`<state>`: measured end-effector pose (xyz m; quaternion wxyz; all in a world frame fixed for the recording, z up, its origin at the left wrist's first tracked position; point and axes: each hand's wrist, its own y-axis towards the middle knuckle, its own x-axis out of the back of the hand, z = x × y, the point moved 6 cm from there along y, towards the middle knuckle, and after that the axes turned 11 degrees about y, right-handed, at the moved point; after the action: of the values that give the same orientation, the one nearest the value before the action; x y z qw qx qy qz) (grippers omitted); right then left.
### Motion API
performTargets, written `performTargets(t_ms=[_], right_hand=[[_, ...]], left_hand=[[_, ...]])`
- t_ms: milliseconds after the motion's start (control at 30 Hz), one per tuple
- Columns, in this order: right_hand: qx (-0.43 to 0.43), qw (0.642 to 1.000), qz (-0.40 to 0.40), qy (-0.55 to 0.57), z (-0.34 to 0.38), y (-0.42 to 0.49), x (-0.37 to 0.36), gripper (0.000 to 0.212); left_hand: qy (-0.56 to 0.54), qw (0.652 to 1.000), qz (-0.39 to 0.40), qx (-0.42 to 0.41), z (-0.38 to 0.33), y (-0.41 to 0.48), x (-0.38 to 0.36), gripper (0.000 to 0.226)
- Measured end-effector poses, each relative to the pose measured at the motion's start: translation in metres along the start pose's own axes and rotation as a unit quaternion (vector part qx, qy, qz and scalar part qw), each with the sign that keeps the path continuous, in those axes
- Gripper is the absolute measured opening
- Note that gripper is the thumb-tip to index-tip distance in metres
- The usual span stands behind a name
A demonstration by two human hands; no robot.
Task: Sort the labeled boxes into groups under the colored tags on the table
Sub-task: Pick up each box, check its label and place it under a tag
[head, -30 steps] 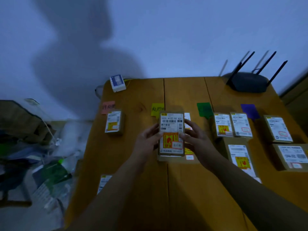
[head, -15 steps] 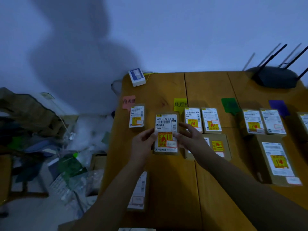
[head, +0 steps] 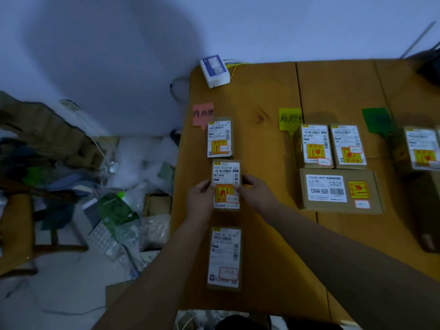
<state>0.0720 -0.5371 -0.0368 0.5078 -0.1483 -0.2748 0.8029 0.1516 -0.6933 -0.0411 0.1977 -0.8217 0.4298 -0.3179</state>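
Observation:
A small labeled cardboard box [head: 226, 173] lies in the left column, gripped by my left hand [head: 200, 201] on its left edge and my right hand [head: 256, 195] on its right edge. Just beyond it another labeled box [head: 219, 138] lies under the pink tag [head: 202, 114]. A third box [head: 225, 257] lies nearer to me in the same column. Under the yellow tag [head: 289, 118] sit two small boxes [head: 315, 146] [head: 347, 146] and a wide box [head: 340, 191]. A green tag [head: 377, 120] has a box [head: 421, 148] beside it at the right edge.
A white and blue device [head: 215, 71] with a yellow cable sits at the table's far left corner. A black router [head: 431, 65] shows at the far right. Left of the wooden table [head: 262, 144], the floor holds cardboard, plastic bags and a green item [head: 116, 208].
Both hands carried the held box leftward from the middle of the table to the pink tag's column. The view swung left, so the right groups slid out of frame.

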Motion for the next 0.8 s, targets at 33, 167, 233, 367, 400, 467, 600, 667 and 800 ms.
performTargets(t_ms=[33,167,233,367,400,467,600,667,800], right_hand=[[-0.006,1.0,0.0,-0.007,-0.003,0.004,-0.004,0.052],[-0.011,1.0,-0.002,-0.018,-0.011,0.017,-0.014,0.05],[0.0,1.0,-0.007,-0.022,-0.011,0.022,-0.016,0.049],[-0.006,0.999,-0.036,0.002,-0.011,0.025,-0.015,0.064],[-0.011,0.999,-0.04,0.007,-0.013,0.023,-0.014,0.069],[-0.02,0.999,-0.044,-0.001,-0.019,0.015,-0.007,0.074],[-0.022,0.997,-0.051,-0.047,-0.042,-0.023,0.013,0.056],[-0.037,0.997,-0.041,-0.053,-0.064,-0.044,0.019,0.045],[-0.107,0.993,0.036,-0.043,-0.106,-0.083,0.012,0.041]], left_hand=[[0.006,1.0,-0.002,0.003,0.005,0.005,0.0,0.034],[0.02,1.0,-0.012,0.001,0.016,0.024,0.0,0.036],[0.012,1.0,-0.01,0.001,0.018,0.031,0.001,0.038],[0.007,1.0,0.005,-0.007,0.016,0.035,0.003,0.038],[0.005,1.0,0.001,-0.008,0.015,0.033,0.007,0.042],[0.023,0.999,-0.026,-0.011,0.018,0.027,0.021,0.05],[0.099,0.993,-0.042,0.043,0.049,-0.003,0.049,0.046],[0.127,0.987,0.017,0.094,0.068,-0.025,0.052,0.032],[0.164,0.961,0.177,0.135,0.093,-0.065,0.03,0.025]])
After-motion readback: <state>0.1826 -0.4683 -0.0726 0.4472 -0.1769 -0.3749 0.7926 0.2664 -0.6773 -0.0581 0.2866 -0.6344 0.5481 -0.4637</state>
